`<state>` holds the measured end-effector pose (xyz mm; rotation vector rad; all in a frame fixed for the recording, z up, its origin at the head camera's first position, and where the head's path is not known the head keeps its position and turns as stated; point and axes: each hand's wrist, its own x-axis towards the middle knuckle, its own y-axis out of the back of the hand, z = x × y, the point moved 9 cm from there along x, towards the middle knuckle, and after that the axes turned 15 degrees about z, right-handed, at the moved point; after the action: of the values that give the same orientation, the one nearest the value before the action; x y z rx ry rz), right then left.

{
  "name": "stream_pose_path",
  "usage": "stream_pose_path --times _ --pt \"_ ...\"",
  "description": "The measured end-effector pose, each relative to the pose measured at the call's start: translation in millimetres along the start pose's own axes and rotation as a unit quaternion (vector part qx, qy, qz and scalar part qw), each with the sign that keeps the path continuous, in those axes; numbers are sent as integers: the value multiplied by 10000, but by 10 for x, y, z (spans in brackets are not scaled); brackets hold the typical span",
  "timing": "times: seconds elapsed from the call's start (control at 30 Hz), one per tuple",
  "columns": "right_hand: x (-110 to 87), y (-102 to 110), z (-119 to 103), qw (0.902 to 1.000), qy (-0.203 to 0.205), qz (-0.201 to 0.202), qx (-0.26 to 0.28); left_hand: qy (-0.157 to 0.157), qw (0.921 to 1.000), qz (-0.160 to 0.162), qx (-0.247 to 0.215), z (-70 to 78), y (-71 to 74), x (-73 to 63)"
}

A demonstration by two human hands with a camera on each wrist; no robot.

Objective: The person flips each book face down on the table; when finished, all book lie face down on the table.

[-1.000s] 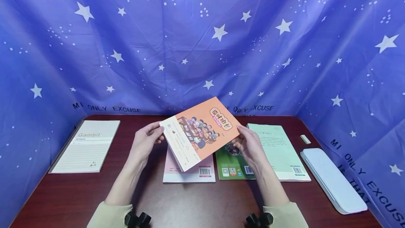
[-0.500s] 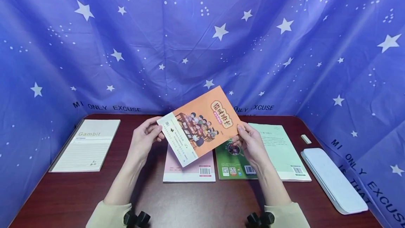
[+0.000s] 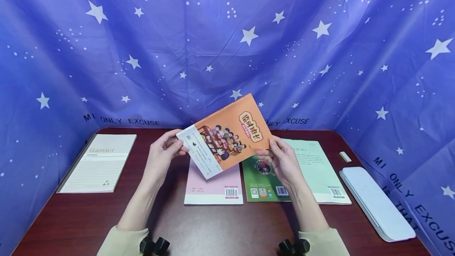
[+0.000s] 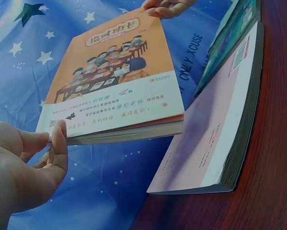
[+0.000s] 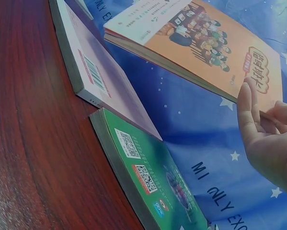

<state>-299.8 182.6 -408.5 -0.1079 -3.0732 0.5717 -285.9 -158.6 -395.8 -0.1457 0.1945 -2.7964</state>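
An orange book (image 3: 231,133) with a white band and a picture of children at desks is held in the air, tilted, its cover facing up. My left hand (image 3: 163,155) pinches its left corner, by the white band; the left wrist view shows that thumb and fingers (image 4: 59,148) at the corner. On the opposite side my right hand (image 3: 284,161) pinches the edge near the title. Beneath the orange book lie a pink book (image 3: 213,191) and a green book (image 3: 263,187), both partly hidden by it or by my right hand.
At the left lies a Gambit notebook (image 3: 101,165). A pale green book (image 3: 320,169) is right of the green one. An eraser (image 3: 345,156) and a white case (image 3: 376,204) lie at the right of the table (image 3: 206,232). A blue star curtain (image 3: 185,50) encloses the table.
The orange book has risen slightly and tipped further up, its top edge now higher against the curtain. Both hands keep their hold on it. The books on the table have not moved.
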Motion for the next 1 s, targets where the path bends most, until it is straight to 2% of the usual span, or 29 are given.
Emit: stream_pose_path --times 0.27,0.5,0.6,0.77,1.0 --pt "-13 -10 -55 9990 94 15 426 -283 9994 60 -175 72 -4 -13" --pt "-28 6 -52 9968 -106 173 769 -173 9989 58 -424 58 -11 -20" --pt "-29 26 -48 9951 -186 291 931 -212 9987 -38 -468 60 -22 -25" --pt "-27 42 -66 9931 -156 408 1091 -275 9977 -178 -586 77 -41 -36" --pt "-37 43 -75 9899 -147 438 1338 -112 9947 -364 -953 87 -85 -62"
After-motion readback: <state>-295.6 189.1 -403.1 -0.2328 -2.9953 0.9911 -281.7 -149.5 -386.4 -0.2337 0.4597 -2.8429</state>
